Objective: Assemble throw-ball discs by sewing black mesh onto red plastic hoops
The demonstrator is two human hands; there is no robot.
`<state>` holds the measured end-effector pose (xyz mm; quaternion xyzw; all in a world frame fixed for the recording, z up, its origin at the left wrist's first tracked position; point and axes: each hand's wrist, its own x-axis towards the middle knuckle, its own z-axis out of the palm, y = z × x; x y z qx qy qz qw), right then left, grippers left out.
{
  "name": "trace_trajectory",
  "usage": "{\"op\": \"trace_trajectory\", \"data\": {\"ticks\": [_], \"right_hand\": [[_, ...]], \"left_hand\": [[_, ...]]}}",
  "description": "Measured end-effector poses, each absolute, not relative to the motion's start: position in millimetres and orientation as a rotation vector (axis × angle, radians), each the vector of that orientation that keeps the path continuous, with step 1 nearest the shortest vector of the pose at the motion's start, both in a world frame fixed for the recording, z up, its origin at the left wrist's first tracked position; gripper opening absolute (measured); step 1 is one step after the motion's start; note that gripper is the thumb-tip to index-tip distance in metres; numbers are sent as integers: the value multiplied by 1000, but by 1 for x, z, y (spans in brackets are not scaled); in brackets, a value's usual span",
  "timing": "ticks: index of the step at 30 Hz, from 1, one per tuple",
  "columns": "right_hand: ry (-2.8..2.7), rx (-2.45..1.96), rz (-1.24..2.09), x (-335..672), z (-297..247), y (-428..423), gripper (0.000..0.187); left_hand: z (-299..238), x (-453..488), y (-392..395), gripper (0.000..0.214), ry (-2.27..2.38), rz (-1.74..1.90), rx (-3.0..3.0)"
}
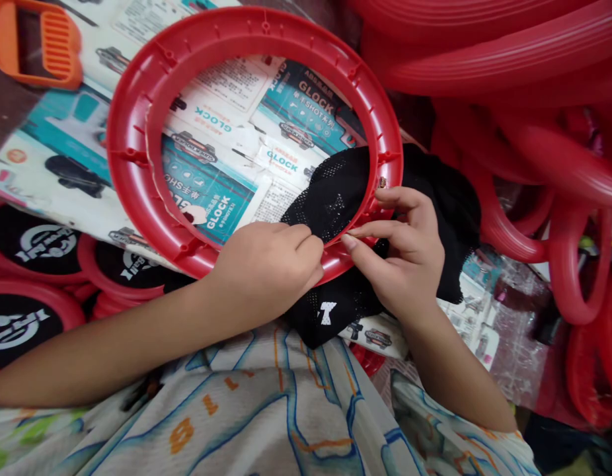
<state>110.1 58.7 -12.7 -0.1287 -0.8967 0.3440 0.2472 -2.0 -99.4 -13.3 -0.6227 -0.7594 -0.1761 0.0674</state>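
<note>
A glossy red plastic ring [130,155], its ribbed hollow side facing up, lies tilted before me. Along its inner rim runs a thin pale cord [152,173], which passes under my left hand and shows again between both hands. Curled into a fist, my left hand [269,264] rests over the ring's lower edge; what its fingers grip is hidden. My right hand [410,244] pinches the cord between thumb and a finger at the lower right of the inner rim, another finger touching the ring. Black mesh fabric [442,205] with white print lies under the ring's right side.
Flattened printed cardboard [281,158] covers the work surface. An orange plastic piece [61,49] sits at the upper left. Black-centred red discs [45,246] are stacked at the left. Many red rings [489,59] pile up at the right, near clear plastic wrap [521,317].
</note>
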Motion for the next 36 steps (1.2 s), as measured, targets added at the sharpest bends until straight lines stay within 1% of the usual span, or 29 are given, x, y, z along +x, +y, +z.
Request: {"op": "trace_trajectory", "data": {"ticks": [7, 19, 26, 30, 36], "right_hand": [[-2400, -486, 1021, 108, -13, 66, 5], [-2509, -386, 713, 114, -16, 64, 6], [-2591, -343, 730, 117, -15, 58, 4], [-2578, -323, 728, 116, -15, 59, 3], [-2578, -285, 634, 115, -18, 67, 5]], "left_hand": [[-17, -3, -101, 27, -2299, -570, -1873], [-17, -10, -103, 27, -2292, -603, -1942], [-13, -22, -113, 25, -2234, -626, -2071], [-11, -17, -112, 25, -2208, -556, -1990], [-17, -12, -108, 25, -2224, -581, -1907]]}}
